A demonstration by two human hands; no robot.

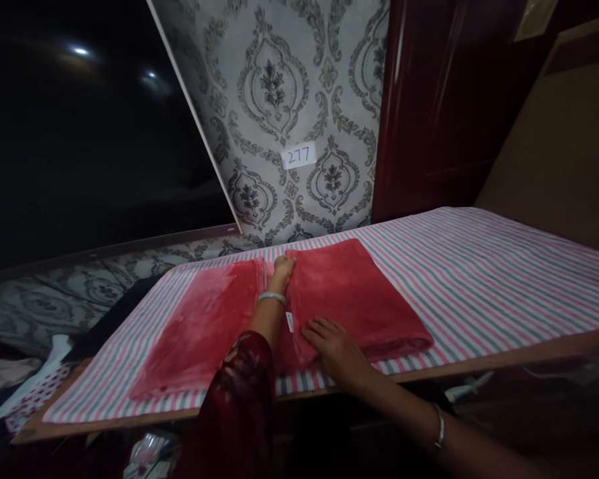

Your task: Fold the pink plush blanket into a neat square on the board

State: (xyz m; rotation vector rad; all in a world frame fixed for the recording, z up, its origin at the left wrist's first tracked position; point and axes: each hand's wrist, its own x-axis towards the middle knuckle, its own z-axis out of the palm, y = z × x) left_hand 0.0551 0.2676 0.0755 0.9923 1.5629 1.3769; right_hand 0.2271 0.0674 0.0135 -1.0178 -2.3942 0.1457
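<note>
Striped tabletop (479,279) before damask wallpaper (289,86), left surroundings too dark to read: your left hand (282,267) reaches to the far fold of the red blanket (349,293), its fingers hidden so grip unclear, while your right hand (332,342) lies flat, fingers spread, on the near edge.

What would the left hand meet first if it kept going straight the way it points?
Probably the patterned wall. The left hand points across the red blanket at its far edge; a strip of striped cloth lies between, though depth is unclear.
</note>
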